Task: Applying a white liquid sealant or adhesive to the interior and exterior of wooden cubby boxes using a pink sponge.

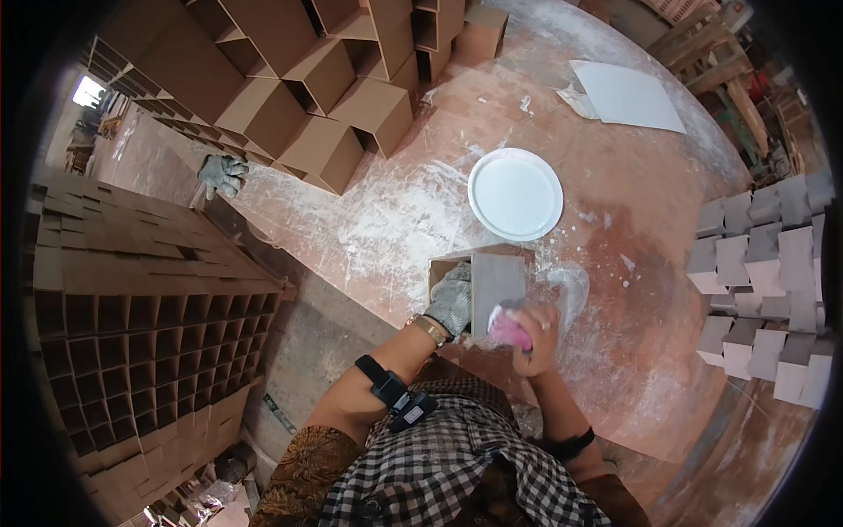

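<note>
An open-ended cardboard box [499, 283] lies at the table's near edge, its upper face greyish white. My left hand [451, 299], in a grey knit glove, reaches into the open end and holds the box from inside; its fingertips are hidden. In my bare right hand [541, 338] is a pink sponge-like pad [509, 331] with white on its tip. The pad is at the near right edge of the box's pale face; I cannot tell whether it touches. Just beyond the box stands a round, shallow white dish [515, 195] with a pale, smooth surface inside.
Brown cardboard boxes [327, 151] are stacked at the far left. Pale-coated boxes [762, 263] stand in rows at the right. A white sheet [629, 95] lies far back on the white-smeared table [386, 230]. A loose grey glove [222, 176] and a cardboard grid stack [149, 329] are on the left.
</note>
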